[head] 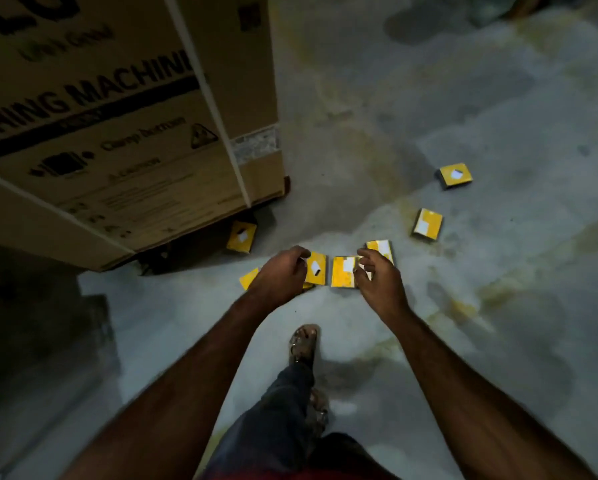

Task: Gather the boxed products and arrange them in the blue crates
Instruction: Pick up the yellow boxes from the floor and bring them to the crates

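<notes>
Several small yellow boxes with white labels lie scattered on the concrete floor. My left hand (283, 271) hovers with loosely curled fingers over one box (316, 268) and hides part of another (248, 278). My right hand (377, 278) reaches with loosely curled fingers to the right edge of the middle box (342, 271) and covers the lower part of a third (382, 250). Neither hand plainly holds a box. More boxes lie by the carton's corner (242, 236) and farther right (427, 225), (455, 175). No blue crate is in view.
A large brown washing-machine carton (124, 126) stands at the left, close to the boxes. My sandalled foot (303, 344) and trouser leg are below the hands. A dark object fills the lower left. Stained concrete floor (463, 81) stretches to the right and back.
</notes>
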`<act>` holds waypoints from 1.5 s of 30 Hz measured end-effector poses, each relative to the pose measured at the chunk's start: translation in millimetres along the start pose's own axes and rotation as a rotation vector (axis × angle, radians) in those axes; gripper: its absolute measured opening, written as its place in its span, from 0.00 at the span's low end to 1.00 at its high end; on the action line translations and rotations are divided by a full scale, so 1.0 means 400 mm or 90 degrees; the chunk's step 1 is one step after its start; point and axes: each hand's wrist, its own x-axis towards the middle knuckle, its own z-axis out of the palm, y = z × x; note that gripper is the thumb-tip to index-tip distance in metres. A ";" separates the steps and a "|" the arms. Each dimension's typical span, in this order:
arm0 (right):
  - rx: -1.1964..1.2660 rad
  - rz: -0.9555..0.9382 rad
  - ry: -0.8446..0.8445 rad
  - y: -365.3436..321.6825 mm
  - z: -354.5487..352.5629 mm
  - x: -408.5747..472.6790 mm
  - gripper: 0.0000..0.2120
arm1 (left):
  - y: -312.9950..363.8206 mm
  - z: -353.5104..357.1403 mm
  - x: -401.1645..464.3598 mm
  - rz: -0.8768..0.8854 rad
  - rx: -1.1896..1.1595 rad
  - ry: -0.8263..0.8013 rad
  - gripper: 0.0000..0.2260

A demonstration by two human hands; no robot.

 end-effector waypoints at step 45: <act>-0.393 0.181 -0.166 1.170 0.642 0.721 0.46 | -0.759 1.033 0.905 -0.332 -0.040 0.224 0.12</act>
